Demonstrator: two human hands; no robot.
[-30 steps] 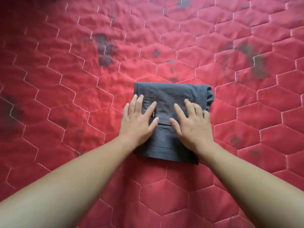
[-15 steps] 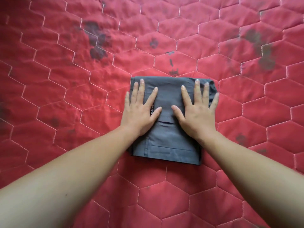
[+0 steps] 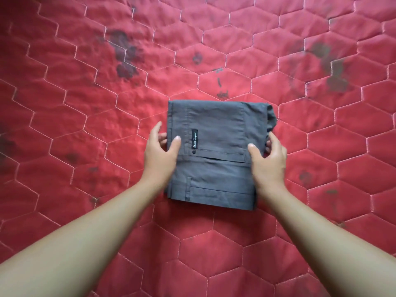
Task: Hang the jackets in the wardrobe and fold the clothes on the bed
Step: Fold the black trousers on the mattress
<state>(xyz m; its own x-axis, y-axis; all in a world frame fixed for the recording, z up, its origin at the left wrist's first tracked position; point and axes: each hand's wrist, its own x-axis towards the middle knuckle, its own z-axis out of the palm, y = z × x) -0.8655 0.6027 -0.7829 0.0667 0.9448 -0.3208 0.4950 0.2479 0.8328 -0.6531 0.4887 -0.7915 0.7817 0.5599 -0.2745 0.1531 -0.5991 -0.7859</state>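
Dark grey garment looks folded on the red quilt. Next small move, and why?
Probably lift it clear: the folded dark grey garment lies compact on the red quilted bedcover, and the left hand and right hand pinch its side edges, thumbs on top.

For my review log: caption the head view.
Folded grey trousers on a red quilt, gripped at opposite sides by the left hand and right hand.

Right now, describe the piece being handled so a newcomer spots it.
The red quilted bedspread fills the view. Near its middle lies a folded grey garment, held at its sides by the left hand and right hand. It is the only clothing there, with a black label on top.
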